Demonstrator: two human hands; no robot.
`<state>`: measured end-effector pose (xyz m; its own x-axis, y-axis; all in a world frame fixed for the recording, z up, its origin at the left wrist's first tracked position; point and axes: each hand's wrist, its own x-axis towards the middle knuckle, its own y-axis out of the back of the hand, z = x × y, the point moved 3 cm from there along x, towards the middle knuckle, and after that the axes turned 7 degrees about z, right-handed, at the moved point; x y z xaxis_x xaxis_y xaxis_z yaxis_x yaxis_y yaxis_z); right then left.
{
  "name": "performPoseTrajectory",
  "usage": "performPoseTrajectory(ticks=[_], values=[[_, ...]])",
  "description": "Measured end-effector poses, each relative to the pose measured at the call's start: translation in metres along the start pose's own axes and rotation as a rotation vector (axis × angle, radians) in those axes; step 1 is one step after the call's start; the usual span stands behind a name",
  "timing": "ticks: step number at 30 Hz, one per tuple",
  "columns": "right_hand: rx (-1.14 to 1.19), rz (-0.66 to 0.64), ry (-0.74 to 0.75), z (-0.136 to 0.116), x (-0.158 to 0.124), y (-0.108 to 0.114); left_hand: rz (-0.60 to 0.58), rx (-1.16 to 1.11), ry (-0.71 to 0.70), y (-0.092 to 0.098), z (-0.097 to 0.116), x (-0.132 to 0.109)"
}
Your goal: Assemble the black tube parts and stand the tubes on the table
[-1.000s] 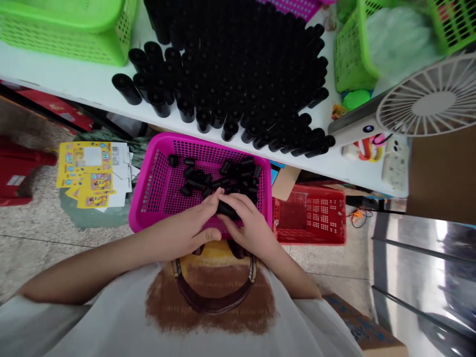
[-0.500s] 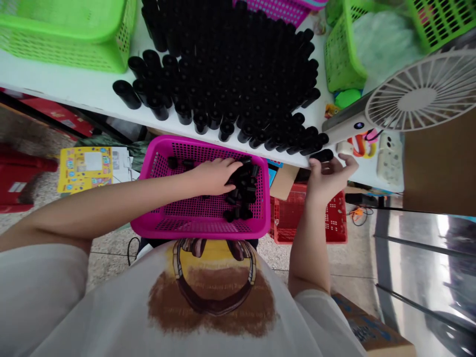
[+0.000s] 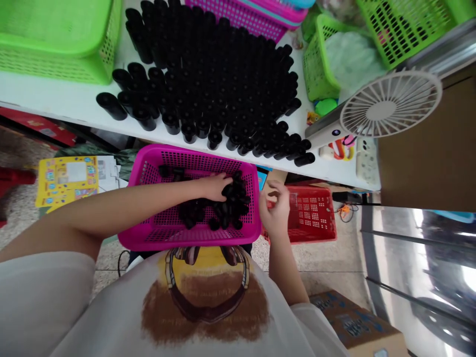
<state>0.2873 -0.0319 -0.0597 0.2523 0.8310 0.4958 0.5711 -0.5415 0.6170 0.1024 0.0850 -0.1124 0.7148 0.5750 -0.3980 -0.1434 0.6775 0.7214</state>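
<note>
My left hand [image 3: 216,187] reaches into a pink perforated basket [image 3: 189,242] on my lap. Its thumb and fingers close around a small black plastic piece in a pile of black pieces [image 3: 238,201]; which piece it grips is partly hidden. More loose pieces [image 3: 191,213] lie nearer the middle. My right hand [image 3: 275,206] hovers by the basket's right rim, fingers loosely curled and apart, with nothing visible in it. Many black cylinders [image 3: 215,140] stand packed in rows on the white table in front of me. One cylinder [image 3: 305,159] sits at the rows' right end.
A white fan [image 3: 386,109] stands at the table's right, near green baskets [image 3: 322,59]. Another green basket [image 3: 74,69] is at the left, and a pink one [image 3: 245,20] behind the cylinders. A red crate [image 3: 316,213] and cardboard box [image 3: 357,322] are lower right.
My right hand has let go of a black cylinder at the table edge and come back down to the basket's right side. Black pieces now also lie around the basket's middle.
</note>
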Motion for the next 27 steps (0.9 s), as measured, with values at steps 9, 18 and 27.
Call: performPoseTrajectory(ticks=[9, 18, 27], values=[[0.237, -0.322, 0.112, -0.04, 0.013, -0.009, 0.073, -0.229, -0.05, 0.017, -0.001, -0.05], [0.619, -0.669, -0.028, -0.078, 0.0, -0.031, 0.197, -0.658, 0.087, 0.038, 0.022, -0.133], [0.808, -0.466, -0.221, -0.08, -0.006, -0.039, 0.28, -1.068, 0.208, 0.023, 0.03, -0.153]])
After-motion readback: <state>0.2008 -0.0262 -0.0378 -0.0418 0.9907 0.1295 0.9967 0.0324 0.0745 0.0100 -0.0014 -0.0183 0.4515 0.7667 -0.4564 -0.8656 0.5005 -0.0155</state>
